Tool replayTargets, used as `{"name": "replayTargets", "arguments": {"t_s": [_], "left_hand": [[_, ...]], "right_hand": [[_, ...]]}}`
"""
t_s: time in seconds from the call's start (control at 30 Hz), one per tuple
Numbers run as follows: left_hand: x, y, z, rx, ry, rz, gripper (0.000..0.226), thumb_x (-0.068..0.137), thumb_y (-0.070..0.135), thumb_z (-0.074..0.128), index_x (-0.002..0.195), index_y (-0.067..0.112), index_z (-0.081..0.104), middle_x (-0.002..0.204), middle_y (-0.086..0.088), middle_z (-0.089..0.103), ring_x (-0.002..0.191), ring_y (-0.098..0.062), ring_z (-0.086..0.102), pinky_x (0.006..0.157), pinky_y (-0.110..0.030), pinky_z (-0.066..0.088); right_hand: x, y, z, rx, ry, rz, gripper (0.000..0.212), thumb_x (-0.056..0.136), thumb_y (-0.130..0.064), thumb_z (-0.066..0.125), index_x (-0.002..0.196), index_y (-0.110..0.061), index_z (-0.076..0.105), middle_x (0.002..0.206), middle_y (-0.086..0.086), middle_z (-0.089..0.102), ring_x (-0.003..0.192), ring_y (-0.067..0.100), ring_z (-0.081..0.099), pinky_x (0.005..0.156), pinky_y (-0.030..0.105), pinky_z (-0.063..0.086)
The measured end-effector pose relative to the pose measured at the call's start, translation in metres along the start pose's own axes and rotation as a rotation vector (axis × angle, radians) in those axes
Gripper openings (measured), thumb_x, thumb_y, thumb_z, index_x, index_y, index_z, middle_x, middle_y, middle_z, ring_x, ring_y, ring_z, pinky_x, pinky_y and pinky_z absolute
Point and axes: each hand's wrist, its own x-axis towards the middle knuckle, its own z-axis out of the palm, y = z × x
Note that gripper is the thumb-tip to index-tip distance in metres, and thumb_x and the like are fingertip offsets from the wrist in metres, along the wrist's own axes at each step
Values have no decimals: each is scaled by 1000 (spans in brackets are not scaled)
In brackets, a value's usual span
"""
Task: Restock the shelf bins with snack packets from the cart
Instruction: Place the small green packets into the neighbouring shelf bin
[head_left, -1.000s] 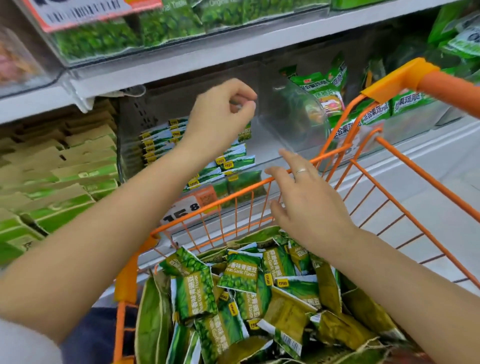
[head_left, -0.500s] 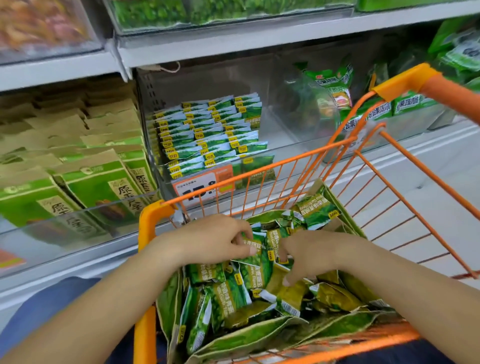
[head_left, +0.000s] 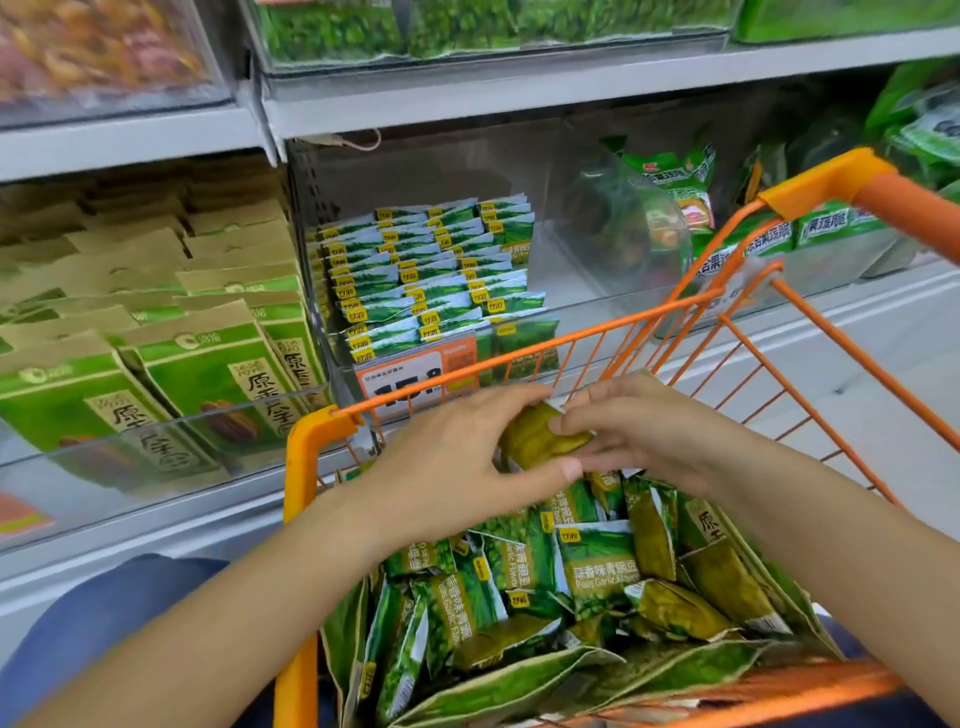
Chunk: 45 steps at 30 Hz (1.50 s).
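**Both hands on one packet, over cart**

I see left hand (head_left: 457, 462) and right hand (head_left: 644, 431) pinching an olive-green snack packet (head_left: 540, 436) between them, above the packet pile (head_left: 571, 577) in the orange cart (head_left: 306, 457). Shelf bin (head_left: 431, 280) behind, partly stocked.

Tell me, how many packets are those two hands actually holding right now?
1 that shows: an olive-green packet held between the left hand and right hand, above the cart. More may be hidden behind the fingers.
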Motion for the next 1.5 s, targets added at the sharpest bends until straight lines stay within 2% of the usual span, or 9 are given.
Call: {"name": "replayTargets", "arguments": {"t_s": [0.13, 0.23, 0.43, 0.53, 0.7, 0.87, 0.93, 1.1, 1.5], "left_hand": [[0, 1, 8, 145, 36, 60, 62, 95, 46, 51, 150, 29, 27, 144, 8, 48, 124, -11, 51, 97, -31, 46], [5, -3, -2, -330, 134, -107, 19, 94, 45, 52, 103, 34, 66, 91, 19, 69, 83, 3, 61, 74, -22, 44], [7, 8, -12, -756, 182, -247, 40, 94, 46, 39, 78, 15, 60, 62, 16, 58, 54, 6, 51, 57, -9, 38], [9, 5, -10, -696, 179, -238, 44, 92, 54, 37, 86, 20, 63, 80, 8, 61, 67, 2, 54, 67, -20, 39], [16, 1, -20, -638, 220, -178, 45, 85, 51, 63, 91, 7, 61, 80, -4, 63, 76, -16, 57, 72, -33, 43], [63, 5, -52, -245, 157, -121, 26, 73, 35, 82, 93, 23, 70, 83, 6, 73, 75, -8, 68, 76, -37, 55], [84, 1, -59, -198, 300, -135, 26, 70, 40, 79, 87, 22, 69, 78, 6, 71, 72, -13, 68, 74, -38, 55], [157, -21, -55, -99, 420, -240, 37, 79, 19, 73, 113, 16, 58, 109, -5, 64, 98, -27, 62, 81, -32, 49], [255, -75, -25, 144, 200, -473, 46, 85, 27, 74, 127, 12, 62, 134, -7, 59, 120, -27, 56, 97, -33, 45]], "right_hand": [[-7, -1, 6, 286, -47, -17, 22, 85, -21, 67, 95, -2, 66, 75, 10, 68, 65, 17, 70, 64, 24, 59], [-5, 2, 4, 208, 95, -89, 30, 84, -38, 65, 91, -9, 69, 77, 6, 67, 74, 17, 71, 67, 28, 59], [-12, 2, 8, 205, -59, -92, 17, 67, -30, 74, 82, -26, 66, 82, -6, 73, 85, 9, 70, 84, 32, 56], [-15, -4, 11, 263, -108, -170, 18, 74, -20, 69, 57, -24, 65, 64, -11, 64, 64, 1, 64, 78, 25, 55], [-14, -13, 6, 35, 43, -405, 14, 87, -11, 65, 83, -24, 64, 62, -15, 64, 62, -4, 60, 65, 14, 48], [0, -17, -5, -118, 402, -610, 16, 89, -15, 66, 94, -29, 64, 88, -14, 66, 79, -9, 60, 76, 13, 45], [6, -11, -11, -507, 581, -644, 28, 95, -28, 56, 124, -29, 57, 116, -14, 60, 109, 0, 52, 93, 21, 39], [19, 10, -13, -1185, 482, -497, 60, 101, -43, 35, 153, -23, 13, 161, 4, 6, 148, 21, -1, 119, 35, 1], [17, 10, -8, -1053, 414, -499, 68, 98, -33, 45, 153, -24, 5, 160, -1, -13, 145, 17, -20, 113, 25, -9]]}}
